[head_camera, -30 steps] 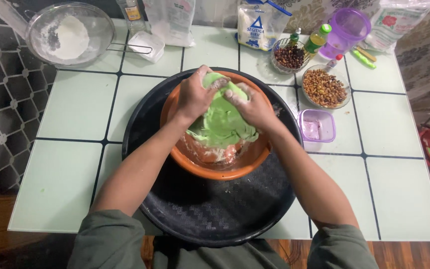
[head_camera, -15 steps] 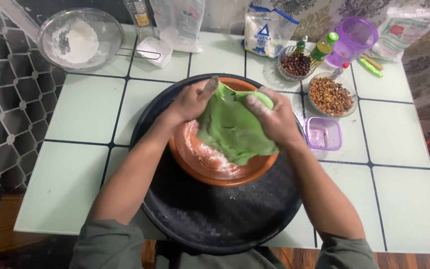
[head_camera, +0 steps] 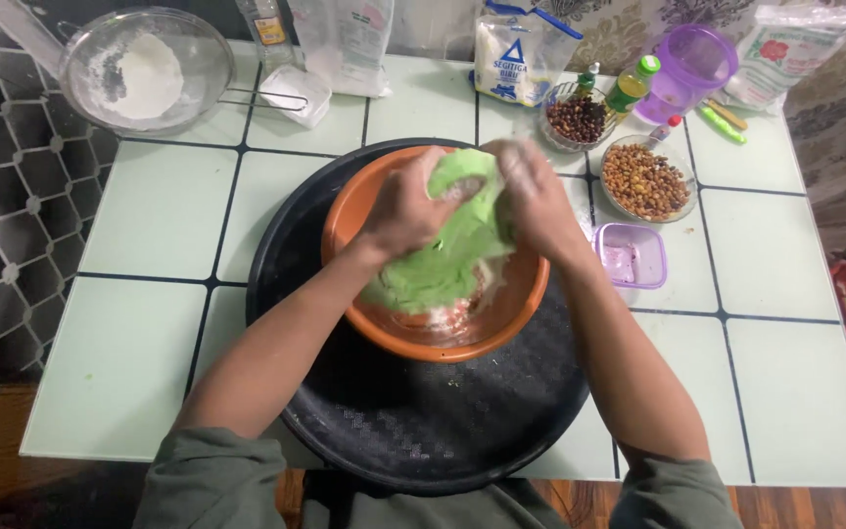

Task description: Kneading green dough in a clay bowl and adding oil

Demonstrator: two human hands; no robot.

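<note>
A: Hands rn?
B: Left hand [head_camera: 405, 208] and right hand [head_camera: 539, 196] both clamped on the green dough [head_camera: 443, 260], fingers dug into its top edge, lifting it. It hangs as a stretched sheet, lower end trailing into the orange bowl [head_camera: 511, 313].

A: Diff vs a sec ago?
B: Yep. 1 s back the dough sat as a lump in the bowl w/ both hands pressing on it. Half a sec back it was spread flat and tilted. Now pulled up higher, bunched btwn the hands at the far rim. Looks like a stretch-and-fold knead, imo. Floury patch on the bowl floor shows where it lifted off.

A: Around it?
B: Bowl sits on a big black round tray [head_camera: 423, 431] on the white tiled table [head_camera: 149, 323]. Small purple tub [head_camera: 631, 255] just right of the bowl. Behind: dish of brown nuts [head_camera: 646, 180], dish of dark beans [head_camera: 576, 118], purple jug [head_camera: 685, 61]. Far left: sieve w/ white flour [head_camera: 145, 71].
</note>
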